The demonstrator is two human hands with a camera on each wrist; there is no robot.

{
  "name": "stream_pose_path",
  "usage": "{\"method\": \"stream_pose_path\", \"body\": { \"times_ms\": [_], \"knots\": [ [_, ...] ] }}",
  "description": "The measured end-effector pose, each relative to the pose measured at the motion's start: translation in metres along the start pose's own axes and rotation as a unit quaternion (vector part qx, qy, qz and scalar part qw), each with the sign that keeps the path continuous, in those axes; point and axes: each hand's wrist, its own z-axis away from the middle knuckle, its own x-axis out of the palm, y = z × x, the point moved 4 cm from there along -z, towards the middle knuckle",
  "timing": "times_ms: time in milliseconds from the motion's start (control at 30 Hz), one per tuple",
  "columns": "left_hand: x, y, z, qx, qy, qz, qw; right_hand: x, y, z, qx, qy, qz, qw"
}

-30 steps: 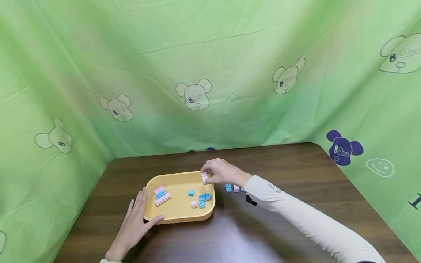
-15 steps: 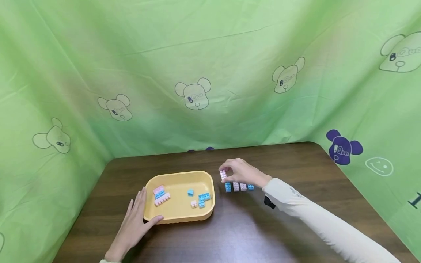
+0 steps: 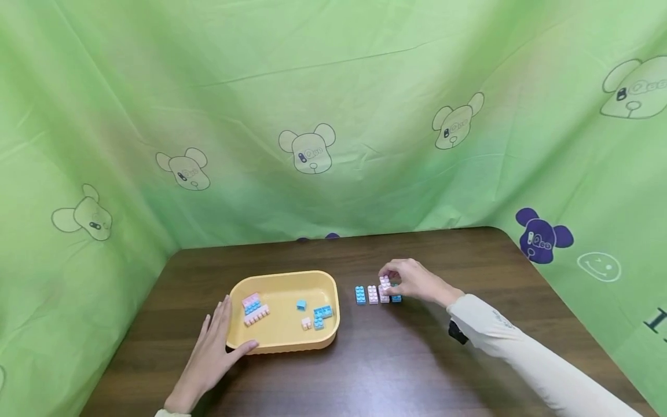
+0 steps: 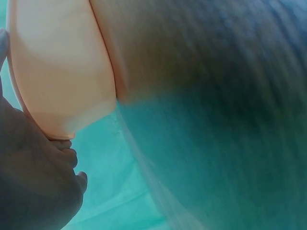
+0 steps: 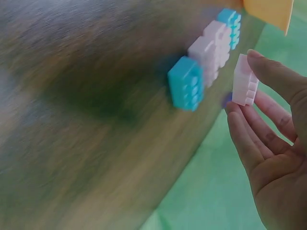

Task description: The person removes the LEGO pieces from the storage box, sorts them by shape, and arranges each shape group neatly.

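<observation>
Pink brick (image 5: pixel 241 82) is hanging pinched in the right hand (image 3: pixel 417 282), four bricks (image 3: pixel 372 295) lying lined up; straight-fingered, the left hand (image 3: pixel 209 347) is touching the tray (image 3: pixel 283 349) of remaining bricks (image 3: pixel 257 315).

Dark brown wood-grain table (image 3: pixel 417 370), rounded far corners, w/ soft glare on the near part. Lt green cloth (image 3: pixel 365 69) hangs behind & on both sides, creased, w/ some darker green areas. Printed on it: 5 outlined bear heads (image 3: pixel 314 153), each w/ a small dark mark; a solid purple bear head (image 3: pixel 542 238) nr the table's far R corner; just R of that, a pale outlined smiley (image 3: pixel 600 267). At far R edge, a dark mark (image 3: pixel 658 320) like a "1". Two purple bits (image 3: pixel 332 236) show just above the table's back edge, rest hidden.
</observation>
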Motion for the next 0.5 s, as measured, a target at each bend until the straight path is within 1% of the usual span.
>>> {"method": "stream_pose_path", "body": {
  "times_ms": [133,300,500],
  "knots": [
    [0.0,0.0,0.0,0.0,-0.002,0.001,1.0,-0.002,0.008,0.01,0.012,0.007,0.001,0.9999],
    [0.001,0.0,-0.001,-0.002,-0.006,0.001,1.0,-0.002,0.018,0.024,0.033,0.011,-0.013,0.9993],
    [-0.002,0.001,-0.001,-0.006,-0.006,0.003,1.0,-0.003,0.028,0.032,0.055,0.025,-0.025,0.9979]
  ]
}}
